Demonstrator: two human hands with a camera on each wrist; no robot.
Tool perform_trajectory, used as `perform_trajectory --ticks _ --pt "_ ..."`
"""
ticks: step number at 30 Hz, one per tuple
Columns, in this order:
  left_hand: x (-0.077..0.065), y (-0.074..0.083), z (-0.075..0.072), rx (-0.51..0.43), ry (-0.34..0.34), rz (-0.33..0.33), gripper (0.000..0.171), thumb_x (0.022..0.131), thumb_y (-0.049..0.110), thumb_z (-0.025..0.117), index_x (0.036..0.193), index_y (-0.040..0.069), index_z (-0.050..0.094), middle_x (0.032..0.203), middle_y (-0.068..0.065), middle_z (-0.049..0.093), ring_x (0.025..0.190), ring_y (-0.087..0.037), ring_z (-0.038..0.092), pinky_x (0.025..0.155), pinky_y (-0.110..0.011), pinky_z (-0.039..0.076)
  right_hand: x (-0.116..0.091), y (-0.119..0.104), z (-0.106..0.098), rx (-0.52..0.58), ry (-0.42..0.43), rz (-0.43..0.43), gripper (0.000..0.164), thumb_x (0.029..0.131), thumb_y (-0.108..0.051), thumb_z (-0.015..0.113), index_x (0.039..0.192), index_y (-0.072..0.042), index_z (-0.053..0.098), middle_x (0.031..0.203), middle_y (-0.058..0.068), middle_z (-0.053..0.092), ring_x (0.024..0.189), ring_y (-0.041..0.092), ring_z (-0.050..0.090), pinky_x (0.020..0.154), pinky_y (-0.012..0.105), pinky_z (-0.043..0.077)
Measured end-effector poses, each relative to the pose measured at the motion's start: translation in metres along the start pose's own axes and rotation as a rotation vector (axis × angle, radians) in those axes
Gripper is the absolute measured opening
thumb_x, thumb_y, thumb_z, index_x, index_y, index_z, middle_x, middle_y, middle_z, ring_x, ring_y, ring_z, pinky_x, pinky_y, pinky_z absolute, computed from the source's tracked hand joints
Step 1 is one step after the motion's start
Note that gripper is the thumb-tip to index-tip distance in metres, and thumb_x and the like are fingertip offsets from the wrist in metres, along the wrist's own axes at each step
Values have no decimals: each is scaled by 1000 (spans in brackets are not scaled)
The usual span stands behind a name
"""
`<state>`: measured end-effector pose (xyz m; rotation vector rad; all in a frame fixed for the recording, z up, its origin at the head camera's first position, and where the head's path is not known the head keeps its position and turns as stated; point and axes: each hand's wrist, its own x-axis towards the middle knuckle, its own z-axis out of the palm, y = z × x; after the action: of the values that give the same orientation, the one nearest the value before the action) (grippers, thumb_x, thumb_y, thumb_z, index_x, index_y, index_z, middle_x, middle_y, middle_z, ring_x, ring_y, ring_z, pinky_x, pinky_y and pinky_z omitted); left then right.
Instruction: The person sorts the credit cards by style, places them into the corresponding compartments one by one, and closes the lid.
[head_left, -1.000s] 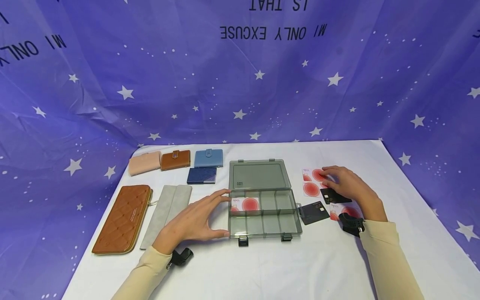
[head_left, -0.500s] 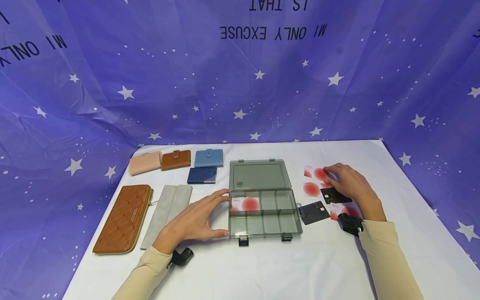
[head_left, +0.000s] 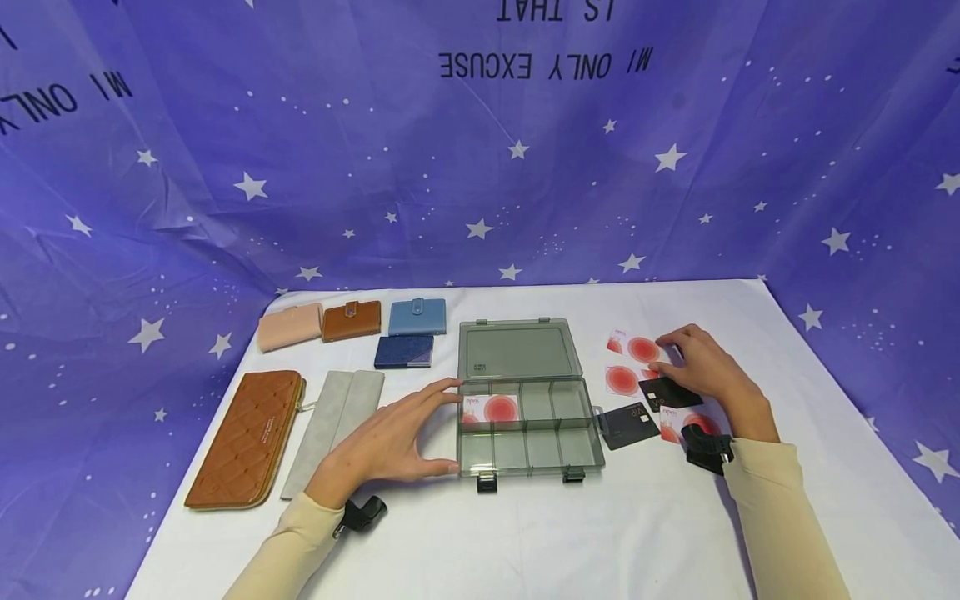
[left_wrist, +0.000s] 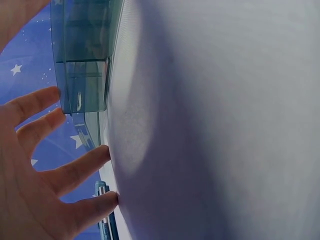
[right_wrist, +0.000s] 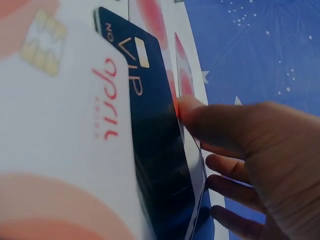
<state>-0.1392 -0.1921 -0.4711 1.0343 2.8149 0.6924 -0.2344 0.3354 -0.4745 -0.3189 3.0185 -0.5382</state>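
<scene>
My left hand (head_left: 386,437) lies spread along the left side of the grey clear divided box (head_left: 542,450), its fingertips and thumb tip at the box wall. The lid stands open behind, and a red-and-white card (head_left: 491,408) lies in the back row. In the left wrist view, fingertips meet the box corner (left_wrist: 85,90). My right hand (head_left: 708,371) pinches the right end of the farthest red-and-white card (head_left: 630,344) between thumb and fingers. Around it lie another red-and-white card (head_left: 622,380), black VIP cards (head_left: 630,426) and a chipped "april" card (right_wrist: 85,110).
Left of the box are a brown quilted wallet (head_left: 243,442), a grey wallet (head_left: 330,429), a pink wallet (head_left: 290,327), a small brown wallet (head_left: 352,322), a light blue wallet (head_left: 417,317) and a dark blue card case (head_left: 403,352). A starry purple cloth (head_left: 480,167) hangs behind.
The farthest red-and-white card has turned and shifted slightly under my right hand, which moved a little right and away. A black card beside it shifted slightly. My left hand has stayed in place.
</scene>
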Motion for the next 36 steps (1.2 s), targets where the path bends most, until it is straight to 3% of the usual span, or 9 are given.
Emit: perform_trajectory --ticks 4,8,11,21,29,36 --pt "0 0 0 -2 3 0 93 84 70 82 157 22 53 173 6 35 153 -28 46 113 -54 50 0 2 0 -45 41 1 58 91 -36 83 127 8 68 130 33 60 124 50 55 106 71 47" --pt "0 0 1 -3 4 3 92 84 70 81 157 22 52 173 6 35 153 -27 45 113 -54 50 1 1 1 -102 104 -2 56 88 -40 83 121 2 69 110 21 69 102 38 64 86 64 57" --pt "0 1 2 -6 2 3 92 84 70 81 157 22 52 174 5 35 153 -27 45 114 -54 49 2 0 3 -125 137 -15 53 87 -41 83 120 -1 71 104 16 71 94 33 66 78 62 58" --pt "0 0 1 1 13 12 92 84 72 80 157 22 53 174 4 35 153 -27 45 112 -54 50 3 -4 6 -90 140 -28 54 87 -35 81 125 1 68 123 22 67 114 39 64 95 65 55" --pt "-1 0 2 7 20 13 93 84 71 81 158 23 52 174 4 35 153 -28 46 113 -54 50 3 -10 6 -169 192 -89 56 85 -38 82 129 -6 74 124 18 68 112 38 66 83 65 58" --pt "0 0 2 13 18 12 93 84 72 80 158 24 52 174 5 35 151 -29 49 111 -54 52 0 -28 -2 -137 236 -137 51 83 -37 81 127 -12 76 120 10 69 111 33 66 80 63 58"
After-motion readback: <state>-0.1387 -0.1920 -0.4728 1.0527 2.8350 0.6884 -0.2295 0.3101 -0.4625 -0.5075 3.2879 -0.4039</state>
